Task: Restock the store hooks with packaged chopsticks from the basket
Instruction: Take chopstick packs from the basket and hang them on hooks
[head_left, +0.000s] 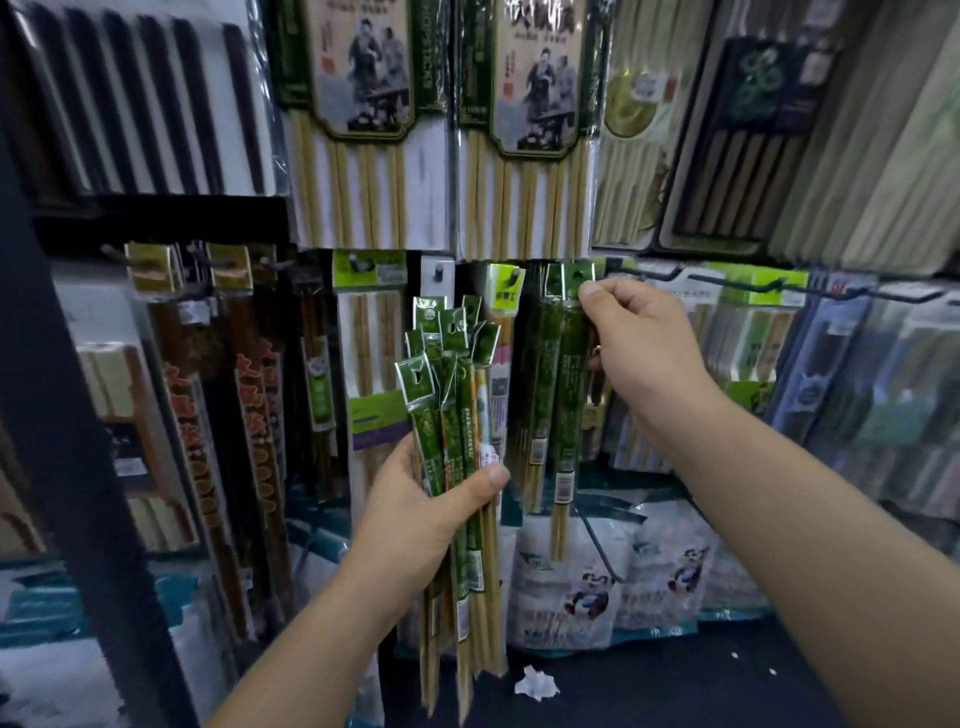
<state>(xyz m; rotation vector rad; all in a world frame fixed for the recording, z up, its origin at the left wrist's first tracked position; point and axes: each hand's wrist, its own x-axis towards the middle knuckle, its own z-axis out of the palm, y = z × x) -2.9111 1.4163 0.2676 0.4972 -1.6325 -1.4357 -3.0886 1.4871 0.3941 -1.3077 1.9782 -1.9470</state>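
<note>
Notably, right hand (636, 353) pinched the green packet (570, 374) near its hole; left hand (415, 512) gripped the spare bundle (457, 415); hole alignment with hook advised.

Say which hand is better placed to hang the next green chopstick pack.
Right. The right hand already pinches a green chopstick pack near its punched header; the left hand is lower, gripping the spare bundle of packs.

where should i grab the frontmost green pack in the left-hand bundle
Pinch its flat header tab from above: the tabs fan out free there, while the left hand wraps the bundle lower down. The right hand now pinches a hanging pack.
</note>
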